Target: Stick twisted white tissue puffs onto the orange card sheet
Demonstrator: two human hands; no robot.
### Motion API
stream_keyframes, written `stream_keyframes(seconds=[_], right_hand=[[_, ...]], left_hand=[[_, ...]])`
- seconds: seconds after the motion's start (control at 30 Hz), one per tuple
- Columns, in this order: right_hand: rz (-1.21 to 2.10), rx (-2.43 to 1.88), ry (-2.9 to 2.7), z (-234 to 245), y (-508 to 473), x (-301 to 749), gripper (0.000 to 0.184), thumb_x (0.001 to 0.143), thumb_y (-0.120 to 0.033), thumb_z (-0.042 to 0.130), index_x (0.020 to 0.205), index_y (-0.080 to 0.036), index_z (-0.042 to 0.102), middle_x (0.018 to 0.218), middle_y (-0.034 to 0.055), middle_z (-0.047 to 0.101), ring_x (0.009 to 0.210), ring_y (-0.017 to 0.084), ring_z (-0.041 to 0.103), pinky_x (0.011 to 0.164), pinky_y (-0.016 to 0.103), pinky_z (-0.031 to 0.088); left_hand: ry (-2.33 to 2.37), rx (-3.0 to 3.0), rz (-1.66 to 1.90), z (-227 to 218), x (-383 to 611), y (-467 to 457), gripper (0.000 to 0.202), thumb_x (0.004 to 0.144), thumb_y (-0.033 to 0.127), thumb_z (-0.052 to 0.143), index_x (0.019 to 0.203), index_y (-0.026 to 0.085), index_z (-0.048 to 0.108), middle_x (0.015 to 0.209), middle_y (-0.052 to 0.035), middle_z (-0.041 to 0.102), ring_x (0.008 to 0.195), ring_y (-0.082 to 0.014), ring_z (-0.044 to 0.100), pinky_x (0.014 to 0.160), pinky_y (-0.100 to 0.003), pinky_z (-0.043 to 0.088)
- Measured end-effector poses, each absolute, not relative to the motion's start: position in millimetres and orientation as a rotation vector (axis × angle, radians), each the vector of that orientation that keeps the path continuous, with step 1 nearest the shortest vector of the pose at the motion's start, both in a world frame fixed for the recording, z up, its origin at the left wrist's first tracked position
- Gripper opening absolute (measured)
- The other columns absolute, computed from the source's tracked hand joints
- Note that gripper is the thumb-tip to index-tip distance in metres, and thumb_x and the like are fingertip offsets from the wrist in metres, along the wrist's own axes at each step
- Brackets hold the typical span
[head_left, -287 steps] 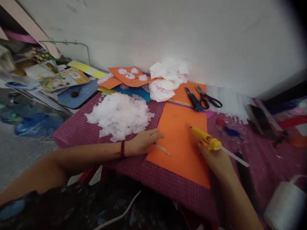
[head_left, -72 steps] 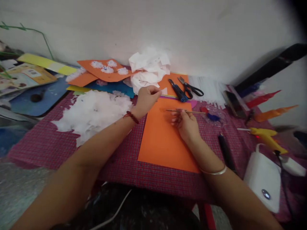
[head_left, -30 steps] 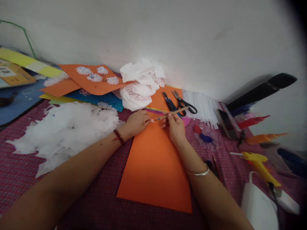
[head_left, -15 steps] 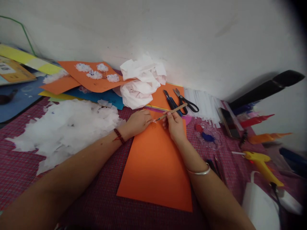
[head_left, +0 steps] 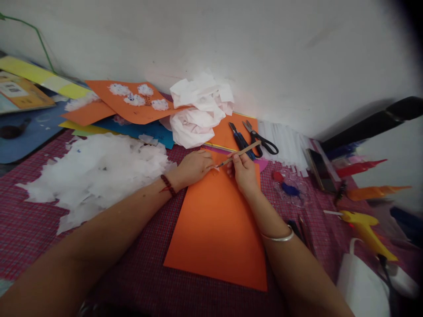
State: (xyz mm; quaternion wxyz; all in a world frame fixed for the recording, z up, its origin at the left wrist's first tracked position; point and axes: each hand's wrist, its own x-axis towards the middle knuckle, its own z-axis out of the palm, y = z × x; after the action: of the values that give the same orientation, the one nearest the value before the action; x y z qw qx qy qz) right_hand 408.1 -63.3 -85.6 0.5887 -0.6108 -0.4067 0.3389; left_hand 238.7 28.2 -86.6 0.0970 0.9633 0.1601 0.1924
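Observation:
An orange paper sheet (head_left: 218,224) lies on the checked cloth in front of me. My right hand (head_left: 243,171) grips a thin wooden stick (head_left: 243,152), its tip pointing left onto a small white paper scrap (head_left: 217,168) at the sheet's far end. My left hand (head_left: 193,166) rests at the sheet's upper left corner, fingertips pinched on that scrap beside the stick's tip. A dark bead bracelet is on my left wrist, a metal bangle on my right.
A heap of white paper bits (head_left: 95,169) lies left. Crumpled white paper (head_left: 200,114), scissors (head_left: 261,138) and a blue cutter (head_left: 241,141) sit by the wall. An orange card with white tufts (head_left: 132,103) is far left. A yellow glue gun (head_left: 366,226) lies right.
In the last second both hands stay together at the sheet's far end with small shifts only. Earlier my right hand held the glue gun, which now lies at the right.

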Motion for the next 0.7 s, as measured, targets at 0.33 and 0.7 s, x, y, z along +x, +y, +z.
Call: stream_keyframes(seconds=[0.33, 0.7], right_hand=[[0.766, -1.413, -1.011, -84.0, -63.7, 405.2, 0.034, 0.086, -0.054, 0.055, 0.086, -0.021, 0.054, 0.054, -0.0063, 0.053, 0.042, 0.008, 0.047, 0.04, 0.02, 0.037], [0.757, -1.392, -0.766, -83.6, -67.8, 411.1, 0.03, 0.086, -0.052, 0.054, 0.083, -0.022, 0.054, 0.053, -0.0071, 0.052, 0.038, 0.007, 0.045, 0.034, 0.019, 0.031]], left_hand=[[0.542, 2.866, 0.534, -82.9, 240.1, 25.7, 0.029, 0.097, 0.02, 0.045, 0.092, 0.015, 0.074, 0.092, -0.0074, 0.068, 0.088, -0.0199, 0.06, 0.086, -0.034, 0.047], [0.549, 2.812, 0.52, -84.9, 240.3, 27.4, 0.031, 0.097, 0.025, 0.046, 0.09, 0.015, 0.074, 0.091, -0.0078, 0.065, 0.09, -0.0203, 0.058, 0.088, -0.035, 0.046]])
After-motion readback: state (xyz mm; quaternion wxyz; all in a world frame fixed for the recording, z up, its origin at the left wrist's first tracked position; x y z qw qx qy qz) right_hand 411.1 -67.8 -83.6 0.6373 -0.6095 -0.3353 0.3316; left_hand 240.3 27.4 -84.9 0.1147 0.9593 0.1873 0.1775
